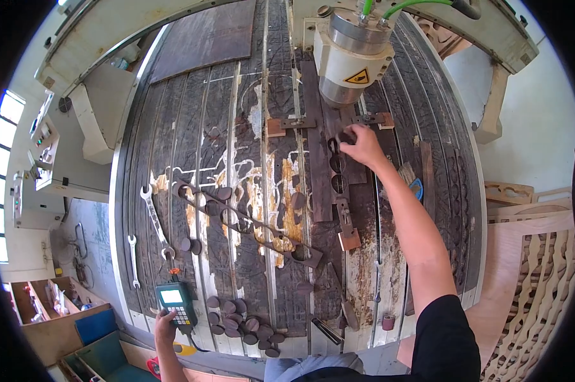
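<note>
Dark wooden strip with round cutouts [339,174], lying on the slotted machine bed [166,121] near the spindle [351,57], right hand [362,148] at its far end, unclear whether those fingers grip anything, left hand [165,328] with fingers clamped around a handheld controller [176,307].

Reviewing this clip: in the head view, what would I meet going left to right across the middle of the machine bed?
Small wrench → large wrench → long dark strip with cut-outs → right hand → small blue-edged object → narrow dark board.
</note>
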A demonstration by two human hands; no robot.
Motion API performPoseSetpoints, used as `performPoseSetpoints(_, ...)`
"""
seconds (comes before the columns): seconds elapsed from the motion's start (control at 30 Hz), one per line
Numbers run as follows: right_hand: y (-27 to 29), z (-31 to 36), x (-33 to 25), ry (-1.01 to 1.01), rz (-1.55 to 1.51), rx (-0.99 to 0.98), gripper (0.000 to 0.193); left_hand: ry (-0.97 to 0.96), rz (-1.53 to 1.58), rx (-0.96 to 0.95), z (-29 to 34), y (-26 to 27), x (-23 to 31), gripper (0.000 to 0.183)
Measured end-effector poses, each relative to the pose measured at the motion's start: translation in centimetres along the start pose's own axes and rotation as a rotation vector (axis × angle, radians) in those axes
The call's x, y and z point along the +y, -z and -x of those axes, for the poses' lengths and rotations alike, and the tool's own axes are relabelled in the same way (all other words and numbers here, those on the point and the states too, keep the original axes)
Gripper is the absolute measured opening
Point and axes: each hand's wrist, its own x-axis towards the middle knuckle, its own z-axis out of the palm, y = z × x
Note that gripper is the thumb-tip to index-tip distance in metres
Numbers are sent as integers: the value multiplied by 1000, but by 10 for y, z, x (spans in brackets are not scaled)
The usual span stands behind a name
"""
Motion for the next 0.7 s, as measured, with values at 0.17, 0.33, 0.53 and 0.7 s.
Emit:
performPoseSetpoints(0.17, 28, 28, 8, -201, -221, 66, 42, -21, -10, -14, -1, -2, 0, 28)
performPoseSetpoints(0.33, 40, 89, -25, -130, -381, 145, 35, -30, 1, 17, 8, -12, 5, 22)
performPoseSetpoints(0.53, 40, 181, -62, -605, -739, -26, 36, -45, -50, -13, 4, -7, -1, 28)
performPoseSetpoints(0.7, 39, 246, -79, -457, -288, -111, 44, -69, -78, 20, -2, 11, -11, 34)
